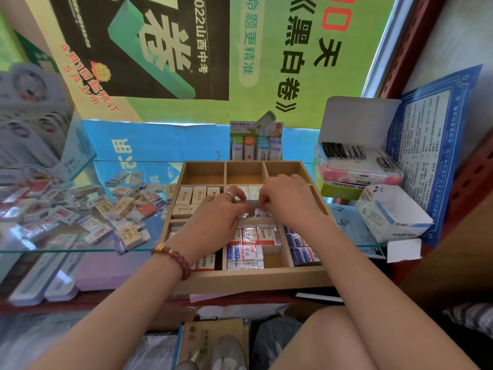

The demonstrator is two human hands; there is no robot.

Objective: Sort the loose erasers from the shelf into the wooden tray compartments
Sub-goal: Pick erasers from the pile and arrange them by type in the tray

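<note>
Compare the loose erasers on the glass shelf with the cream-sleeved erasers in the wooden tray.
The loose erasers lie jumbled, tilted and overlapping; the cream-sleeved erasers sit side by side in rows. The loose ones mix red, cream and blue sleeves; the tray ones are all cream. The loose ones lie on the glass shelf, the others inside the light wooden tray. Both are small rectangular blocks.

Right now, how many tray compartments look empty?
3, in the wooden tray: back-left, back-middle, back-right. The right hand hides most of the middle row's right compartment, so maybe a fourth.
</note>
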